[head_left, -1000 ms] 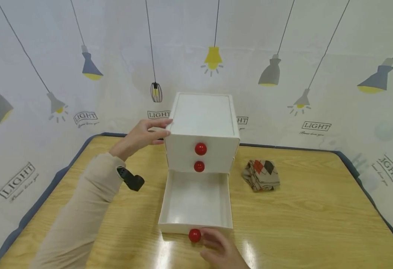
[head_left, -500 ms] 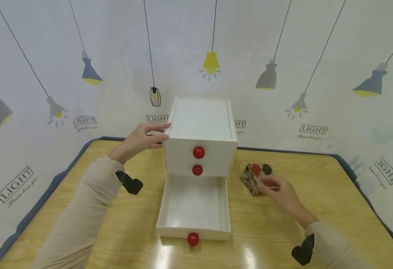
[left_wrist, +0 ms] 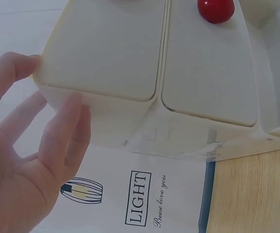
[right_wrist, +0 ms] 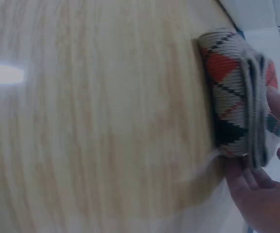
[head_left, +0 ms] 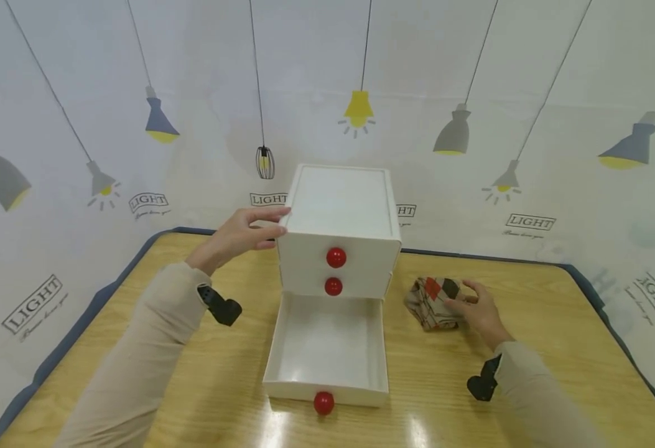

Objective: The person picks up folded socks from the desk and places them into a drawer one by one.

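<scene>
A white three-tier drawer cabinet (head_left: 341, 202) with red ball knobs stands on the table. Its bottom drawer (head_left: 357, 396) is pulled out, with a bare interior. My left hand (head_left: 234, 239) touches the cabinet's upper left edge, fingers loosely extended; in the left wrist view, fingertips (left_wrist: 74, 99) meet the side wall. To the cabinet's right lies a folded argyle sock bundle (head_left: 433, 305), beige with red and dark diamonds. My right hand (head_left: 481, 314) holds its right end, thumb on the near side. In the right wrist view the fingers curl around the end of the knitted bundle (right_wrist: 227, 92).
The wooden table (head_left: 529, 373) has a dark blue border along its back and sides. Behind it hangs a pale backdrop (head_left: 209, 143) printed with lamps. A small black wrist camera (head_left: 484, 379) sits at each sleeve.
My right hand has left the bottom drawer's knob, moved right to the sock bundle, and shifted to its right end. The left hand has stayed at the cabinet's edge.
</scene>
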`<state>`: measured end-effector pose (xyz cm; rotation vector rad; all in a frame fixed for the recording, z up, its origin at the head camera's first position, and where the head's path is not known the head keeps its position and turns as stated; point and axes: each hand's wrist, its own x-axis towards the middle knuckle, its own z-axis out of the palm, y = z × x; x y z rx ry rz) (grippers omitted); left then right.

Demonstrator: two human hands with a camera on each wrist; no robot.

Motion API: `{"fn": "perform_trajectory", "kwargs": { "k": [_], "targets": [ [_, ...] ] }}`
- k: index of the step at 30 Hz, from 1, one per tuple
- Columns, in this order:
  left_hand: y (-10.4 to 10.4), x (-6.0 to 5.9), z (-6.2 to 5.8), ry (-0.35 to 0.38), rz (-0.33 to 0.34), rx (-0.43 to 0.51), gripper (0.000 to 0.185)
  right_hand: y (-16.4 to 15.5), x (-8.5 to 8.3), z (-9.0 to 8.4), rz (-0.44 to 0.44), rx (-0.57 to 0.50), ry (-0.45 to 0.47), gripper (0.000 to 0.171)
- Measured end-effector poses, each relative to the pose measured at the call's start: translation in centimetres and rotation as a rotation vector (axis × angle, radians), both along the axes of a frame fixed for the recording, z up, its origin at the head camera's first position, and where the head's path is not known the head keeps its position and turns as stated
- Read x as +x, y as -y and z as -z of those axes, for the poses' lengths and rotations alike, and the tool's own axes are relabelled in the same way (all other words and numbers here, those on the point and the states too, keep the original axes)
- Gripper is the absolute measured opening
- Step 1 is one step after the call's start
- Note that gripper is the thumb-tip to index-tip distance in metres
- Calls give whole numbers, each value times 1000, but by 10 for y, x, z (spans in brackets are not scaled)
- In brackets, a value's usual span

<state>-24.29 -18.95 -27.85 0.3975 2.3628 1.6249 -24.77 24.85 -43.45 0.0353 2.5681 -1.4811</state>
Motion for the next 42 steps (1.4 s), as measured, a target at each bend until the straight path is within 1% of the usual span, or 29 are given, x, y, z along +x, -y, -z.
{"fn": "perform_trajectory", "kwargs": {
  "k": [3,7,16,20,25,30,32,37,40,42],
  "targets": [
    [-2,0,-1,2,6,12,53,1,-2,5,-4,48,42,83],
    [-3,0,-3,2,5,26,52,4,-6,5,-11,101,63,87],
    [-4,1,-3,-12,9,25,52,3,-8,5,-13,90,147,89],
    [-4,1,-3,-14,17,26,52,2,-8,5,-3,69,180,89],
    [-2,1,-3,-13,13,6,53,2,-6,4,12,21,230,91],
    [-1,1,-2,-6,9,-4,53,2,-2,5,21,-76,264,89],
    [-1,1,-2,5,-1,-10,53,2,0,6,24,-110,260,89],
    [-3,1,-2,22,-22,-25,53,1,8,3,18,-132,220,91],
    [-3,2,-2,25,-23,-28,53,0,14,1,37,-192,197,84],
    [-2,2,-2,26,-23,-31,53,1,18,1,57,-242,185,75]
  ]
}}
